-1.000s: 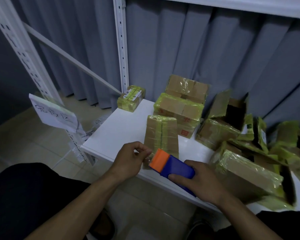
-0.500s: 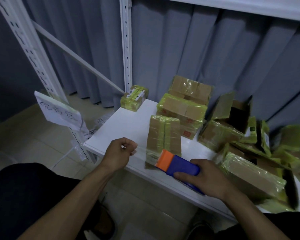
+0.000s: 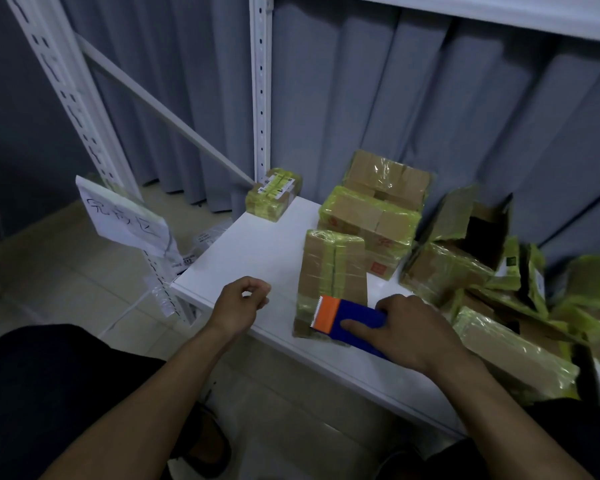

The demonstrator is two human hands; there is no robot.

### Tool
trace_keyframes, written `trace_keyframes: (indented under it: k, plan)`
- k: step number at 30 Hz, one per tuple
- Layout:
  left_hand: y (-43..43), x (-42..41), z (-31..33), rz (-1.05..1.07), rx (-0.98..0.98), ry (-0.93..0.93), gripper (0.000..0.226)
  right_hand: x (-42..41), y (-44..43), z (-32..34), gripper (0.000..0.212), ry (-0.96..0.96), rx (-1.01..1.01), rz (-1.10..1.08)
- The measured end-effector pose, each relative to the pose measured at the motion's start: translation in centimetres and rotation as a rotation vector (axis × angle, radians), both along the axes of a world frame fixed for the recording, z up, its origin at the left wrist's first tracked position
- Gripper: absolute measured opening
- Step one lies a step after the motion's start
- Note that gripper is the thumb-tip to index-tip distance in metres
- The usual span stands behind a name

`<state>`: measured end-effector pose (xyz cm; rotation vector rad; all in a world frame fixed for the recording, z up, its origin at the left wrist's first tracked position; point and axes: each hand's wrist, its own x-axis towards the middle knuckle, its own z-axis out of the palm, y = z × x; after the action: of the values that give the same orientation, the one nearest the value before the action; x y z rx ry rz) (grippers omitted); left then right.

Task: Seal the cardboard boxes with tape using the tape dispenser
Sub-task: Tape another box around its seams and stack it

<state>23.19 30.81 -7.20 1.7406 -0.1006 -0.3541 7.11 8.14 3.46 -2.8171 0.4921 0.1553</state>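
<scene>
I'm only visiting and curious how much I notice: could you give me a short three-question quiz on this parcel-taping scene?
1. True or false: the right hand grips the tape dispenser against the tall box near the front edge of the table.
2. Which colour is the dispenser's toothed end? A green, B orange, C white.
3. Fill in: the open-flapped box lies on the tall box's ____ side.
Key: 1 true; 2 B; 3 right.
</scene>
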Motion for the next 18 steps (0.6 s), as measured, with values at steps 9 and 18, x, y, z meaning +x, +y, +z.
trace_keyframes:
  k: [9,18]
  plan:
    - [-0.5,1.0,-2.4,0.024,-0.033,0.082,0.012,2.7,1.0,0.3,0.062,0.143,-0.141,-0.028]
    - [-2.3,1.5,-5.5,0.003,0.037,0.122,0.013,4.2,2.0,0.1,0.058,0.225,-0.171,-0.062]
